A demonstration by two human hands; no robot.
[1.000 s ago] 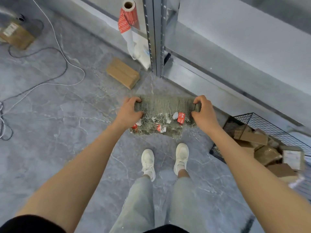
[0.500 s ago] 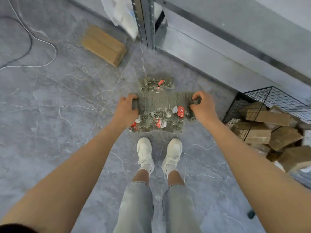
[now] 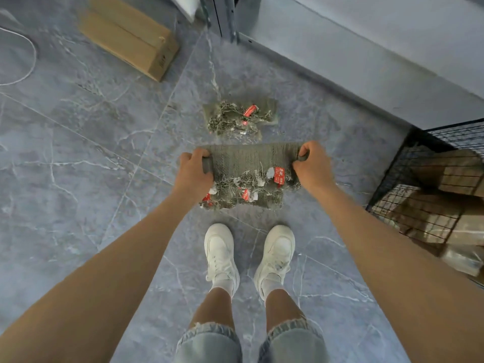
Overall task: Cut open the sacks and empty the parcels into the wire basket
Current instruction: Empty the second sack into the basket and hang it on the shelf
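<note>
Emptied folded sack (image 3: 251,162) sinks toward floor sack (image 3: 239,117) | left grip (image 3: 192,174), right grip (image 3: 313,166) clamped on its ends | parcels (image 3: 450,176) in wire basket (image 3: 392,205)

The person wears light blue denim shorts (image 3: 209,344), washed pale, with raw-cut hems that fray into loose whitish threads on both legs. Below the hems the legs are bare down to white ribbed socks (image 3: 222,284) that rise a little above the ankles. On the feet are white trainers. The left shoe (image 3: 221,255) and the right shoe (image 3: 276,255) are alike: chunky and round-toed, with thick soles, stitched panels and white laces. The right one looks faintly greyed around the lacing. Both forearms (image 3: 117,271) are bare along all that shows of them. The left hand (image 3: 192,171) and the right hand (image 3: 313,167) are bare too.
</note>
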